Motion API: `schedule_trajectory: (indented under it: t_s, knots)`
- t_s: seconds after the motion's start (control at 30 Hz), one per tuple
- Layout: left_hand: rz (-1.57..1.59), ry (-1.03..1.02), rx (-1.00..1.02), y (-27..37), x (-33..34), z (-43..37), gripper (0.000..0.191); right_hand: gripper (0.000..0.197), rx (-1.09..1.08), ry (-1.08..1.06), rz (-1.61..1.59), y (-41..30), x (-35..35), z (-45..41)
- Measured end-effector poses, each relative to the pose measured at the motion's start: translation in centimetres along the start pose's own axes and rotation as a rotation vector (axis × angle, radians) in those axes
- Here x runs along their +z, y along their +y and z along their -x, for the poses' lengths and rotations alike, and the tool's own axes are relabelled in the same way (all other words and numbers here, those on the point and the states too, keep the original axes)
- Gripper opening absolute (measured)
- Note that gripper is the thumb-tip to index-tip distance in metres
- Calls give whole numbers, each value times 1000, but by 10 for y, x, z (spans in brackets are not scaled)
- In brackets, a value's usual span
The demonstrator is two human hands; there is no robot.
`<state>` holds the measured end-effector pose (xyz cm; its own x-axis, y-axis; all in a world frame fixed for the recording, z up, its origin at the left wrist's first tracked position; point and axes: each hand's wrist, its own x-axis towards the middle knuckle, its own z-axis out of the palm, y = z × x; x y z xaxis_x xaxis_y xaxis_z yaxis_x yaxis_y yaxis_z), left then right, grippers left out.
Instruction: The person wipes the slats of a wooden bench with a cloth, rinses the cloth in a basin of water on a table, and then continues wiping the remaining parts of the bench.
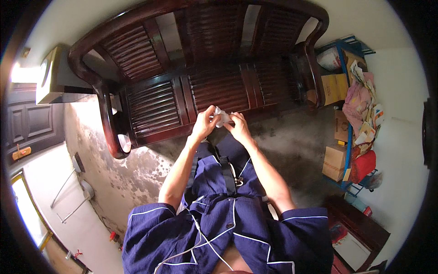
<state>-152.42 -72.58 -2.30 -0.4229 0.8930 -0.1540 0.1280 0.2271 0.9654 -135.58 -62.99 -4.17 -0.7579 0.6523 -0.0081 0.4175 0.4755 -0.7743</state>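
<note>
Both my hands are raised in front of me, near the front edge of a dark wooden slatted bench (219,92). A small, crumpled white thing (222,118), soft-looking, is held between them; its kind cannot be told. My left hand (205,122) pinches its left side between thumb and fingers. On its right side, my right hand (239,126) grips it with thumb and fingertips. A white cable (209,236) runs down over the dark blue shirt with white piping that I wear.
At the right, a blue metal rack (349,147) bears cardboard boxes (334,162), cloths and a red bundle (363,166). A low dark wooden cabinet (376,236) stands at the lower right. At the left are a large boxy appliance (65,77) and a dark panelled door (34,118).
</note>
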Motion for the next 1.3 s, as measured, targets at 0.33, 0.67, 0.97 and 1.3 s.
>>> schedule_trajectory:
  t_s: [0.33, 0.67, 0.97, 1.3]
  knots:
    - [-58, 97, -75, -20, 16, -27, 20, 25, 11, -141, -27, 77, 4, -7]
    - [-139, 386, -155, -46, 46, -69, 26, 17, 3, -238, 1, 141, -45, -78]
    - [-295, 324, -319, -140, 105, -66, 23, 15, -124, -396, 223, 232, -19, -79]
    - [-425, 164, -440, -225, 137, -29, 25, 16, 41, -563, 263, 299, 39, -16]
